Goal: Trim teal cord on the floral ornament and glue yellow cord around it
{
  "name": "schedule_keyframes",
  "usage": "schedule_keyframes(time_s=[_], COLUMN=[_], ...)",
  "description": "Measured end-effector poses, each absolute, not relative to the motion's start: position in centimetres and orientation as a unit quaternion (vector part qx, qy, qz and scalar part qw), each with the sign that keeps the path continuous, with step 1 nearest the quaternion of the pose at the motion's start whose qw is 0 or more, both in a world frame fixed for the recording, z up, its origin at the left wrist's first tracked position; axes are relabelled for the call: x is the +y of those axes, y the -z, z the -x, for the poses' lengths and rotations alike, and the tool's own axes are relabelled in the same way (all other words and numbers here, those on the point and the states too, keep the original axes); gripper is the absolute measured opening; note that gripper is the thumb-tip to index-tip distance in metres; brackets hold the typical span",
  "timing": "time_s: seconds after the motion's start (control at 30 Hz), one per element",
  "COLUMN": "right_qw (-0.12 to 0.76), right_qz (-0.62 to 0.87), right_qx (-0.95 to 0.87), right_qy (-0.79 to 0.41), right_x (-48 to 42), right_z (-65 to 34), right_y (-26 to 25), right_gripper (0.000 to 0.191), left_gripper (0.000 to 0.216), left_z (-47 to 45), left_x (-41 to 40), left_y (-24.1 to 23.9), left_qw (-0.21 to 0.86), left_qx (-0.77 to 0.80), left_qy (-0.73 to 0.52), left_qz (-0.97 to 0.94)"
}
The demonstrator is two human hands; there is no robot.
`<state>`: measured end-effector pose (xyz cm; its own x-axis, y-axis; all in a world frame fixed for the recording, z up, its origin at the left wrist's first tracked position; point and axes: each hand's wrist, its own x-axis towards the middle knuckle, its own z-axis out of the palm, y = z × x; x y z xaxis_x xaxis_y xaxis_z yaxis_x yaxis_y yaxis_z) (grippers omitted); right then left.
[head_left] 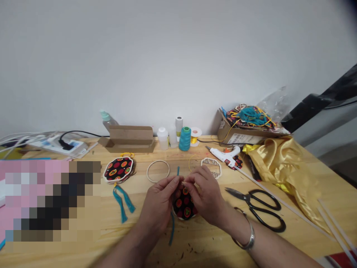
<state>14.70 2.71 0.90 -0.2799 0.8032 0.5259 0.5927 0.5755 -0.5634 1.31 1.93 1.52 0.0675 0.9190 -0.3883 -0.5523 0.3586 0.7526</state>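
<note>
In the middle of the table, a round piece of black fabric with red and orange flowers (184, 206) and a pale rim sits between my hands. My left hand (160, 203) is closed on its left edge, thumb and forefinger pinched near the top. My right hand (205, 195) pinches close to the left fingertips; what lies between its fingers is too small to make out. A narrow teal strip (172, 229) hangs below my left hand, and teal (178, 171) also sticks up above the fingertips. Behind my hands lie a thin wooden ring (147, 174) and a wooden lattice frame (220, 169).
Left lies a finished-looking flowered ornament (118, 169) with teal tassels (119, 204). Black-handled scissors (247, 197) and a white glue gun (229, 159) are right, beside gold cloth (279, 160). Along the wall stand a cardboard box (131, 147), bottles (163, 138) and teal thread (185, 139).
</note>
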Motion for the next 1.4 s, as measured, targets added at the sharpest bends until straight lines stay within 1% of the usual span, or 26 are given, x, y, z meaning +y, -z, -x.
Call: schedule_keyframes(time_s=[0.17, 0.37, 0.57, 0.67, 0.83, 1.23, 1.4], right_qw=[0.394, 0.381, 0.329, 0.313, 0.312, 0.303, 0.296], right_qz=[0.433, 0.378, 0.379, 0.380, 0.386, 0.382, 0.384], right_qx=[-0.803, -0.842, -0.865, -0.870, -0.868, -0.873, -0.875], right_qy=[-0.117, -0.042, -0.009, -0.006, -0.004, 0.002, -0.004], right_x=[2.9, 3.0, 2.8, 2.8, 2.9, 3.0, 3.0], right_z=[-14.7, -14.8, -15.3, -15.4, -15.4, -15.3, -15.4], right_y=[-1.0, -1.3, -0.6, -0.4, -0.5, -0.5, -0.3], right_gripper=[0.014, 0.017, 0.016, 0.016, 0.015, 0.020, 0.017], left_gripper=[0.017, 0.012, 0.013, 0.014, 0.013, 0.016, 0.015], left_z=[-1.3, -1.4, -1.5, -1.5, -1.5, -1.6, -1.6], left_x=[1.9, 1.9, 1.9, 1.9, 1.9, 1.9, 1.9], left_y=[-1.6, -1.8, -1.8, -1.7, -1.7, -1.4, -1.6], left_qw=[0.706, 0.724, 0.728, 0.727, 0.727, 0.718, 0.714], left_qx=[0.426, 0.405, 0.396, 0.395, 0.397, 0.406, 0.413], left_qy=[-0.523, -0.516, -0.516, -0.515, -0.511, -0.512, -0.512], left_qz=[-0.215, -0.214, -0.216, -0.225, -0.231, -0.240, -0.241])
